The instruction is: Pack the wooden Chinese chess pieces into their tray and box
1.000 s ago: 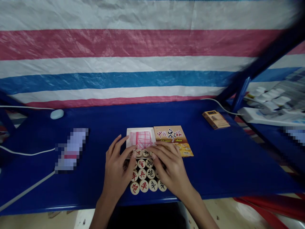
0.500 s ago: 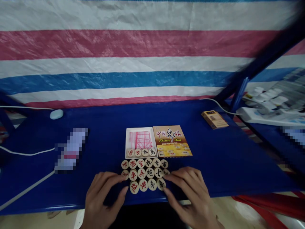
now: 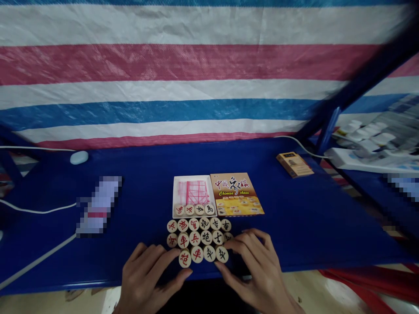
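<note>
Round wooden Chinese chess pieces [image 3: 197, 254] stand in three rows near the table's front edge, marked in red on the left and black on the right; dark sides suggest stacks. At the front row's left end is my left hand [image 3: 152, 270], its index fingertip by the red end piece [image 3: 185, 258] and its thumb apart in front. My right hand [image 3: 253, 266] pinches the black end piece [image 3: 221, 254], index finger behind and thumb at its front edge. Behind the rows, a white box tray [image 3: 176, 192] holds a red-lined sheet and several pieces.
Right of the tray lies the printed Chinese chess lid [image 3: 237, 194]. A blurred phone-like object [image 3: 100, 205] with a cable is on the left, near a pale rounded case [image 3: 79, 157]. A small yellow-brown box [image 3: 294, 165] and a power strip [image 3: 360, 160] are on the right.
Both hands have moved inward around the front row. The thumbs have come from its ends to its front side, and my left index finger has left the middle row's end piece.
</note>
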Motion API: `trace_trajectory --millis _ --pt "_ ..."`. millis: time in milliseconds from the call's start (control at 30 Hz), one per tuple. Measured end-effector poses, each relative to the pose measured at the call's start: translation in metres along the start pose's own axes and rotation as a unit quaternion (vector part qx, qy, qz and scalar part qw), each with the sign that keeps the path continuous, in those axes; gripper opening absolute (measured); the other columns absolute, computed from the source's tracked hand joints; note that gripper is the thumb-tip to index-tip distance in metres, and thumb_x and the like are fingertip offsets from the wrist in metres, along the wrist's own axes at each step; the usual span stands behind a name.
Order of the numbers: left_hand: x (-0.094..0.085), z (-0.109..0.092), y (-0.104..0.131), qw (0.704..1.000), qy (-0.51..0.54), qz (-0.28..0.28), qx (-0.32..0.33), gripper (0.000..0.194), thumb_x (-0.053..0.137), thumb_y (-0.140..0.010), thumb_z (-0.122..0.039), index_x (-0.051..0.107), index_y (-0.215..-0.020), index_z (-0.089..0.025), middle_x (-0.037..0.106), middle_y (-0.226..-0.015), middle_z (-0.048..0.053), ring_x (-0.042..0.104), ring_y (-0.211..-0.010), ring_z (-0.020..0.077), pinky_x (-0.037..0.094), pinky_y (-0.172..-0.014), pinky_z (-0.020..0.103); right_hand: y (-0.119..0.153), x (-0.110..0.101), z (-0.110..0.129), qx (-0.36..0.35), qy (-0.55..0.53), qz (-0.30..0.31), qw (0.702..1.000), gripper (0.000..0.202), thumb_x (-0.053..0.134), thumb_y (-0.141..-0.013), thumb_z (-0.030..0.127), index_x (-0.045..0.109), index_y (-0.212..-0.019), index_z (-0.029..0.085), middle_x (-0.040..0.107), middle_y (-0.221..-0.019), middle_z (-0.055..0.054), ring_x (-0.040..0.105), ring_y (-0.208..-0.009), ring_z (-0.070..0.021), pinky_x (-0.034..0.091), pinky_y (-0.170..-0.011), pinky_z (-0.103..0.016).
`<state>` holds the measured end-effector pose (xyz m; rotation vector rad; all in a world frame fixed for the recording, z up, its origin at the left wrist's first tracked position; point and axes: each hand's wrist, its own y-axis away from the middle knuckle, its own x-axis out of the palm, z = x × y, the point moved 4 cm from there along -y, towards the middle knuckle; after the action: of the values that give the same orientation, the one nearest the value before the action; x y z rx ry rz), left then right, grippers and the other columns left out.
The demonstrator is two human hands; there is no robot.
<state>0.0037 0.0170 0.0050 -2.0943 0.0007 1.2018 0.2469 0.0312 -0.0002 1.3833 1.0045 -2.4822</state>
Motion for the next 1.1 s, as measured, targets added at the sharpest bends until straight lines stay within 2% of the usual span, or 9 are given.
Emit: trace_trajectory --millis 200,367,433,533,633,733,867,1100 --pt "-0.004 0.000 0.002 1.000 0.023 -0.006 -0.002 0.027 0.074 -0.086 -0.019 0.068 -0.111 -0.020 0.070 -0.077 -0.001 0.063 -0.062 0.0132 0.045 -0.063 0.032 -0.001 -0.007 0.001 0.005 -0.036 -0.021 0.999 0.028 0.074 -0.081 0.018 0.059 -0.104 0.021 0.068 -0.089 -0.002 0.063 -0.080 -0.0201 0.043 -0.083 -0.044" --pt "-0.012 0.008 -0.005 0.997 0.055 -0.014 -0.045 0.027 0.071 -0.087 -0.018 0.066 -0.113 -0.020 0.072 -0.093 0.004 0.068 -0.077 0.0157 0.052 -0.068 0.031 -0.012 -0.020 -0.004 0.047 -0.108 -0.053 0.992 0.028 0.071 -0.083 0.017 0.060 -0.109 0.021 0.067 -0.089 -0.004 0.062 -0.081 -0.0201 0.048 -0.068 -0.037" --pt "-0.012 0.012 -0.019 0.996 0.057 -0.029 -0.058 0.026 0.071 -0.087 -0.021 0.066 -0.113 -0.022 0.072 -0.099 0.004 0.067 -0.078 0.0154 0.053 -0.070 0.031 -0.025 -0.020 -0.005 0.048 -0.116 -0.066 0.990 0.032 0.071 -0.084 0.017 0.062 -0.114 0.022 0.069 -0.096 -0.005 0.064 -0.087 -0.0207 0.052 -0.071 -0.037" --pt "-0.003 0.022 -0.054 0.995 0.071 -0.027 -0.070 0.027 0.071 -0.088 -0.021 0.066 -0.114 -0.023 0.070 -0.104 0.004 0.066 -0.074 0.0135 0.054 -0.073 0.031 -0.054 -0.016 -0.005 0.022 -0.114 -0.088 0.989 0.038 0.073 -0.085 0.017 0.062 -0.120 0.025 0.071 -0.105 -0.005 0.067 -0.097 -0.0215 0.055 -0.081 -0.038" --pt "0.009 0.031 -0.092 0.996 0.083 -0.013 -0.015 0.027 0.070 -0.089 -0.022 0.065 -0.115 -0.023 0.071 -0.105 0.003 0.066 -0.078 0.0144 0.054 -0.075 0.031 -0.086 -0.011 -0.010 -0.030 -0.087 -0.084 0.992 0.038 0.072 -0.086 0.019 0.062 -0.123 0.024 0.073 -0.109 -0.005 0.069 -0.099 -0.0209 0.055 -0.085 -0.038" --pt "0.016 0.043 -0.114 0.996 0.076 -0.022 0.039 0.026 0.070 -0.089 -0.024 0.064 -0.114 -0.022 0.072 -0.104 0.005 0.066 -0.077 0.0147 0.053 -0.072 0.031 -0.111 -0.006 -0.020 -0.068 -0.064 -0.056 0.994 0.034 0.068 -0.090 0.023 0.064 -0.124 0.022 0.073 -0.111 -0.006 0.069 -0.100 -0.0215 0.056 -0.085 -0.038" --pt "0.023 0.055 -0.115 0.993 0.109 -0.025 0.034 0.024 0.071 -0.088 -0.025 0.065 -0.111 -0.021 0.071 -0.103 0.005 0.065 -0.074 0.0130 0.054 -0.067 0.028 -0.119 0.000 -0.033 -0.098 -0.067 -0.043 0.992 0.028 0.066 -0.093 0.027 0.065 -0.120 0.021 0.073 -0.107 -0.007 0.070 -0.099 -0.0207 0.057 -0.084 -0.036" --pt "0.025 0.053 -0.107 0.979 0.202 0.002 0.019 0.026 0.073 -0.086 -0.022 0.065 -0.110 -0.021 0.070 -0.101 0.005 0.061 -0.069 0.0105 0.054 -0.062 0.024 -0.105 0.009 -0.033 -0.087 -0.095 -0.020 0.992 0.028 0.071 -0.090 0.030 0.066 -0.116 0.021 0.073 -0.098 -0.005 0.069 -0.090 -0.0186 0.057 -0.079 -0.034"
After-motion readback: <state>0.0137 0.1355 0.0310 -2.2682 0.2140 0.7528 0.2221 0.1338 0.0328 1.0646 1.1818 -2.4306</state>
